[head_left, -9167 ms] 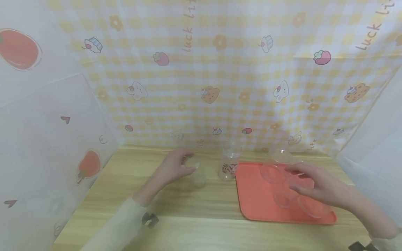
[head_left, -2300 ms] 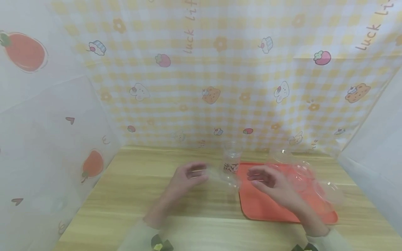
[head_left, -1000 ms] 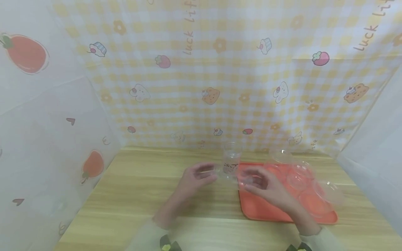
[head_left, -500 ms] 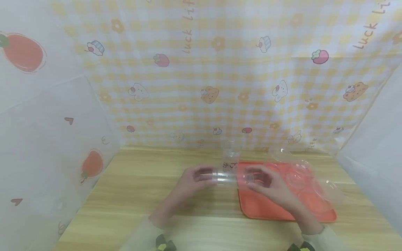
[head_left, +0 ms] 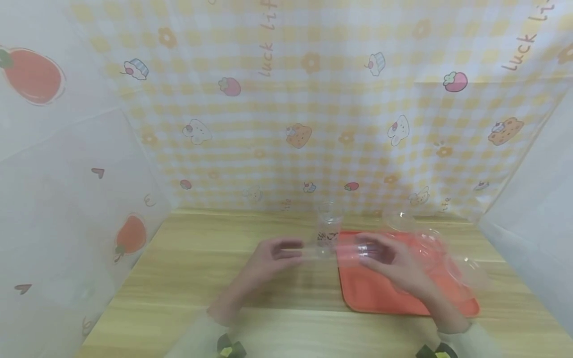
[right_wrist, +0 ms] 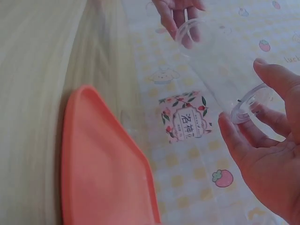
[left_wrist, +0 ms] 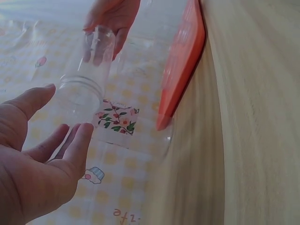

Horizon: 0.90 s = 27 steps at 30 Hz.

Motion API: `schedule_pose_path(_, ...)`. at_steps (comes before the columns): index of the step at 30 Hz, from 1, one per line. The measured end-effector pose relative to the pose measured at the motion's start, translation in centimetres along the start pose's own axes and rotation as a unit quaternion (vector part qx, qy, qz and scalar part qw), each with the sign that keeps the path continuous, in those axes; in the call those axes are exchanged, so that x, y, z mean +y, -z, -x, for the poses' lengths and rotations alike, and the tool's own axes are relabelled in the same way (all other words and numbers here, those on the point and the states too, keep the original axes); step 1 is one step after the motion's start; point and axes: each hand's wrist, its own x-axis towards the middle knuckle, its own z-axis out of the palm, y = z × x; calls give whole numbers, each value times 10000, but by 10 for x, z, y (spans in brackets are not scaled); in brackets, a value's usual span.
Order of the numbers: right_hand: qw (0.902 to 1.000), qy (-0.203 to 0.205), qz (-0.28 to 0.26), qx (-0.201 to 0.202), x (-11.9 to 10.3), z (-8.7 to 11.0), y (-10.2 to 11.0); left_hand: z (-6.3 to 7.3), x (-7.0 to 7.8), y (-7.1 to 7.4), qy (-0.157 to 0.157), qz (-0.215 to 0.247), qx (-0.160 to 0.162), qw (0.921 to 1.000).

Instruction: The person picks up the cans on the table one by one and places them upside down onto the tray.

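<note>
A clear plastic cup [right_wrist: 215, 65] with ribbed rings lies sideways in the air between both hands. In the head view it is blurred, and I cannot tell whether it is one piece or two. The left hand [head_left: 270, 261] holds its left end between thumb and fingers; contact is hard to make out in the left wrist view. The right hand [head_left: 394, 263] grips the other end, thumb on one side and fingers under it. Just behind stands a clear cup with a floral label [head_left: 329, 226], upright on the wooden table [head_left: 215, 288].
A red-orange tray [head_left: 371, 298] lies at the right, partly under the right hand. Several clear round pieces [head_left: 467, 273] rest on and around it. A yellow checked cloth [head_left: 268, 164] hangs at the back, and a white printed sheet [head_left: 58, 209] borders the left.
The right hand came from over the tray to the cup, and the left hand moved right and nearer. Over the last half second the right hand has shifted slightly right, away from the left.
</note>
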Motion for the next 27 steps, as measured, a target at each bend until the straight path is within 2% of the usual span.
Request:
schedule_pose_path(4, 9995, -105, 306, -6, -3, 0, 7, 0, 1, 4, -11, -230, 39, 9997)
schedule_pose_path(15, 9989, -269, 359, -128, -11, 0, 20, -4, 3, 8, -48, -461, 62, 9989)
schedule_pose_path(21, 9961, -457, 721, -245, -18, -2, 29, -10, 3, 10, -2, -765, 233, 9968)
schedule_pose_path(27, 9910, -107, 1272, -409, -20, -6, 41, -18, 7, 13, -48, -1292, 405, 9908)
